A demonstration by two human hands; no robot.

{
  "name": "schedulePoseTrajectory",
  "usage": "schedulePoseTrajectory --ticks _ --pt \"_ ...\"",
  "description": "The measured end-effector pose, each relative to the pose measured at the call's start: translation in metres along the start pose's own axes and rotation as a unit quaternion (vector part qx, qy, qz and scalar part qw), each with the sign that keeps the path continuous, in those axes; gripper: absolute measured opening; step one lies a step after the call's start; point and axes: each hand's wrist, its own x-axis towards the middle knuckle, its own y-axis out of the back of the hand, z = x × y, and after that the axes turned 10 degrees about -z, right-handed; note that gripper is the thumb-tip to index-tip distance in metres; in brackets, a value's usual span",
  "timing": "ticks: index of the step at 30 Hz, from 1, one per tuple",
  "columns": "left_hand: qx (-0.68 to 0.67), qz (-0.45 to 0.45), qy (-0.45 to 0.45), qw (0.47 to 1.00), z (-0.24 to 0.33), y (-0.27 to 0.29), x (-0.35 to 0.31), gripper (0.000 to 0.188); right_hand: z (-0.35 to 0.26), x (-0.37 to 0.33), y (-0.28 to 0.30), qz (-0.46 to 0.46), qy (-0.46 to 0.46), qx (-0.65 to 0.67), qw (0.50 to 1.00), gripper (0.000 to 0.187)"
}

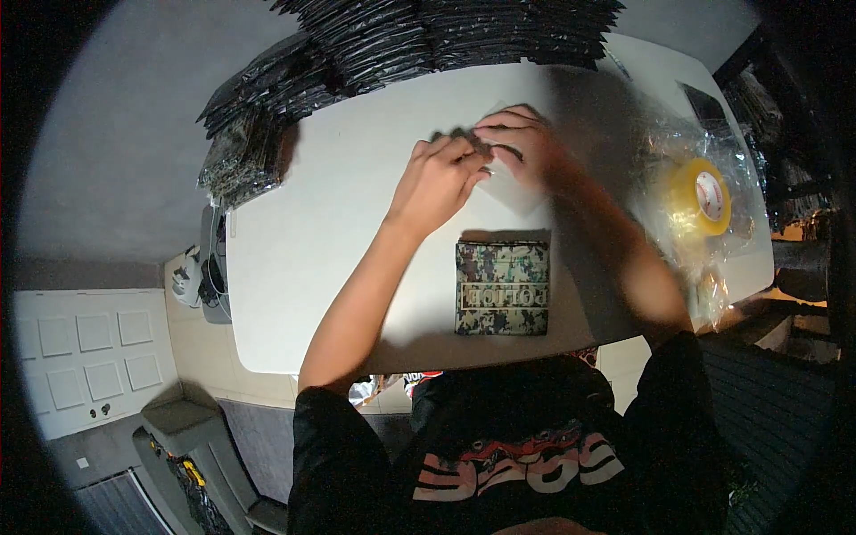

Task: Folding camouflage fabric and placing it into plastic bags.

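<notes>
White table [294,285] under everything, big pile of black plastic packs [446,40] beyond the hands. A square camo bundle [502,287] lies flat on the near side of both hands, not touched. Left hand [439,178] and right hand [526,147] are close together, fingers curled at a clear plastic sleeve [510,194]; can't tell if they're actually pinching it. Tape roll [711,196] is well right of them. Thin film could rip if the fingers tug opposite ways.
</notes>
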Motion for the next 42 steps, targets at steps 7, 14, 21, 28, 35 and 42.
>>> schedulePoseTrajectory --ticks 7,14,21,28,35,42 --pt "-0.015 0.039 -0.083 0.996 -0.002 0.01 0.001 0.013 0.004 -0.003 0.002 -0.018 0.001 0.004 1.0 0.03" --pt "-0.076 0.06 -0.125 0.987 -0.007 0.02 -0.006 0.008 0.007 -0.003 -0.005 -0.013 -0.003 0.008 1.0 0.028" --pt "-0.123 0.036 -0.118 0.985 -0.018 0.023 -0.014 0.012 0.012 -0.003 -0.015 0.02 0.025 -0.02 0.999 0.031" --pt "-0.162 0.086 -0.089 0.979 -0.031 0.019 -0.017 0.028 -0.003 -0.002 -0.005 0.003 0.006 -0.019 1.0 0.033" --pt "-0.063 0.071 -0.15 0.984 0.007 0.009 -0.004 0.03 -0.012 0.001 -0.004 -0.013 -0.009 -0.054 0.998 0.045" --pt "-0.005 0.056 -0.123 0.991 0.009 0.009 -0.002 0.02 -0.007 0.0 -0.011 0.0 -0.01 -0.091 0.996 0.044"
